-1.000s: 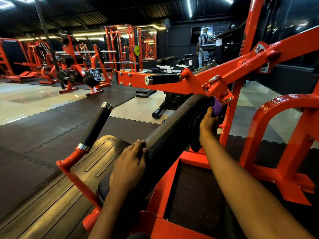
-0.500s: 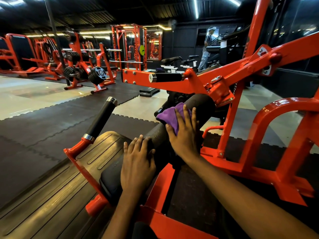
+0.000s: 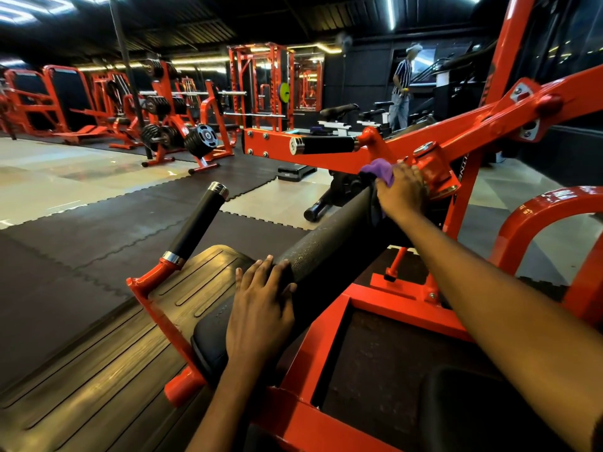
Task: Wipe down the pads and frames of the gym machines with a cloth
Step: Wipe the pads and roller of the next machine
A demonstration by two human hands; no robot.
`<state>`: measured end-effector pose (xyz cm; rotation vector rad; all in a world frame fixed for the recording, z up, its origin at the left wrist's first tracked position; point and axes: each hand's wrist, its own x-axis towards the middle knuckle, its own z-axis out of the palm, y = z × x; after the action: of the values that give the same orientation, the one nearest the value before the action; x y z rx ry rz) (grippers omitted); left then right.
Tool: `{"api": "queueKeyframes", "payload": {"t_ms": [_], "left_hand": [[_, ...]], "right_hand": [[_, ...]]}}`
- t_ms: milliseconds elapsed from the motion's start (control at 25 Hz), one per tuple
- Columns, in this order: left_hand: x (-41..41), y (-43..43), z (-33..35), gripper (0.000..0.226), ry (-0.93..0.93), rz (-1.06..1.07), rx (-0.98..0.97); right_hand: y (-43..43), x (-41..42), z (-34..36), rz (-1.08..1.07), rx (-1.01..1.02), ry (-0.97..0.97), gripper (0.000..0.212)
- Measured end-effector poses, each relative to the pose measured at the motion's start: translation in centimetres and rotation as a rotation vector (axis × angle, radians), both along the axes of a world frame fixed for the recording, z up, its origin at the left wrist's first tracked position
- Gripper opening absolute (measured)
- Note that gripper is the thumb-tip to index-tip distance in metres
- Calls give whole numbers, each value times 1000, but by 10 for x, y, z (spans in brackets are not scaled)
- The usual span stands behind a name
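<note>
Two hands are on the long black pad (image 3: 326, 249) that runs up the middle of the frame. The right hand (image 3: 403, 190), above and right of centre, has its grip bent over the purple cloth (image 3: 378, 169) and presses it on the pad's top end, hard against the red pivot block (image 3: 435, 172); a fold of cloth sticks out past the fingers. The left hand (image 3: 261, 308), at lower centre, lies flat on the pad's lower part, its grip slack and holding nothing (a brace, it seems).

The step in hand looks to be wiping the pad's top end. The next move likely calls for a stroke down the pad toward the left hand, or across onto the sloping red arm (image 3: 473, 125).

Room is tight at the top, where block and arm crowd the knuckles. Left of the pad the black handle (image 3: 195, 223) stands well apart, with open room between. At right the curved red bar (image 3: 535, 210) hems in the forearm.
</note>
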<state>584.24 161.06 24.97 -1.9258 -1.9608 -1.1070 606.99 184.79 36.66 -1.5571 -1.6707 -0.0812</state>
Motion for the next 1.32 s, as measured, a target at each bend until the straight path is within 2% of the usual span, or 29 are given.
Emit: {"api": "queueKeyframes", "payload": {"t_ms": [160, 240, 360, 520, 640, 800, 920, 1040, 1240, 1320], "left_hand": [[-2, -2, -1, 52, -37, -10, 7], [-5, -2, 0, 51, -95, -14, 20], [-10, -8, 2, 55, -128, 12, 1], [-22, -27, -7, 58, -138, 50, -11], [-31, -44, -25, 62, -164, 155, -1], [-31, -59, -44, 60, -161, 252, 55], [-29, -58, -46, 58, -185, 261, 93], [-29, -61, -49, 57, -162, 259, 128], [-31, -70, -52, 63, -139, 266, 103], [-37, -73, -59, 67, -134, 265, 100]], "right_hand": [[-66, -52, -22, 198, 66, -314, 48], [-95, -71, -42, 320, 131, -375, 48], [-89, -56, -48, 371, 208, -368, 54], [-33, -10, -19, 143, 167, -221, 57], [-30, -21, -14, 116, 96, -188, 49], [-87, -71, -38, 198, 112, -276, 40], [-136, -109, -67, 294, 184, -341, 41], [-140, -105, -70, 435, 251, -376, 44], [-85, -53, -36, 195, 214, -285, 40], [-87, -62, -40, 194, 189, -240, 37]]}}
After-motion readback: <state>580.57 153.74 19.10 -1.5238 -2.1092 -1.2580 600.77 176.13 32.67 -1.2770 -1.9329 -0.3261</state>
